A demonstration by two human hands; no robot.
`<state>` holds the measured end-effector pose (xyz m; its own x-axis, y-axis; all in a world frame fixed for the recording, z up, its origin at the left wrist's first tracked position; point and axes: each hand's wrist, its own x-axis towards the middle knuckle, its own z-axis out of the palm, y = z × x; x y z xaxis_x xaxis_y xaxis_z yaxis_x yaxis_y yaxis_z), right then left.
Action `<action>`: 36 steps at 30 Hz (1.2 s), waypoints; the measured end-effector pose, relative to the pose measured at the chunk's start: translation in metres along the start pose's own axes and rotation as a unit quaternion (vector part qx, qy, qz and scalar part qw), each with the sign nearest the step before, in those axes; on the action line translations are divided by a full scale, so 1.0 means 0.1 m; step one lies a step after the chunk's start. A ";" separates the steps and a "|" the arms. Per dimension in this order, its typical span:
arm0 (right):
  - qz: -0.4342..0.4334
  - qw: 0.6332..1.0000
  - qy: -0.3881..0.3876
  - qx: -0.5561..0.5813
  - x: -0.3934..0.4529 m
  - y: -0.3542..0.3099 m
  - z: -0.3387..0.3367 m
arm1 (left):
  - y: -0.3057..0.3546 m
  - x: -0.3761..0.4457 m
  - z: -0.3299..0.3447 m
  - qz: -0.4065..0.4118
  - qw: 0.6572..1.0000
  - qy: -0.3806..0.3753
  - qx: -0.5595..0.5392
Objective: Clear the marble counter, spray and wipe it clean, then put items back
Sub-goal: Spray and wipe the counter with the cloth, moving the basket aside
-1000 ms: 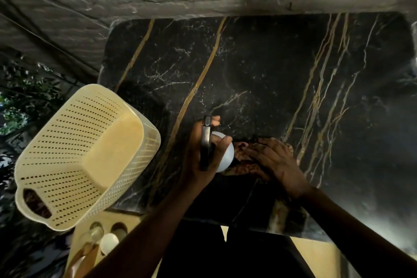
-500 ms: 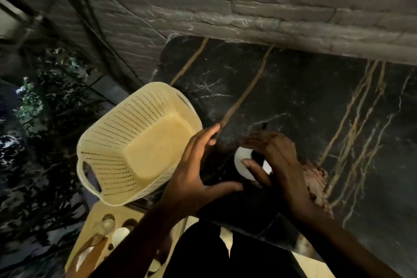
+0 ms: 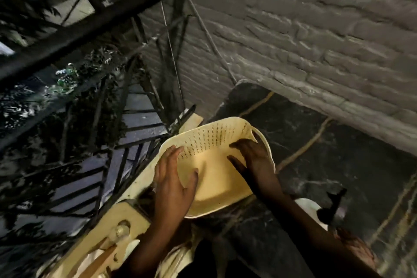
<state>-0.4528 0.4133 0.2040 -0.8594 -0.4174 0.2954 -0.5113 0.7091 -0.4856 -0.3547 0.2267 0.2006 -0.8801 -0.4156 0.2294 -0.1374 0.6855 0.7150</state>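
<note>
A cream perforated plastic basket [image 3: 212, 142] sits at the left edge of the black marble counter [image 3: 338, 165] with gold veins. My left hand [image 3: 173, 178] grips its near left rim, thumb inside. My right hand [image 3: 252, 160] holds the right rim, fingers reaching into the basket. A white spray bottle with a black trigger [image 3: 316, 212] stands on the counter just right of my right forearm. A brownish cloth [image 3: 356, 248] lies on the marble in front of the bottle.
A grey brick wall [image 3: 293, 40] runs behind the counter. Left of the counter is a dark metal railing [image 3: 112, 142] with plants beyond. A cream wooden surface [image 3: 121, 216] with small items lies below the counter's left edge.
My hands left the spray bottle and cloth and moved left onto the basket. The view swung left, so the bottle and cloth now sit at the lower right.
</note>
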 end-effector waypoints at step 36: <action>0.398 0.896 0.178 0.082 -0.14 1.98 -1.66 | 1.82 1.40 1.66 -0.047 0.978 -0.155 -0.127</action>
<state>-0.5414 0.6538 0.2402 -0.9106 0.4121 0.0321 0.2431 0.5967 -0.7648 -0.5788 0.3925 0.2527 -0.9702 -0.2406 -0.0290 -0.1415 0.4651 0.8739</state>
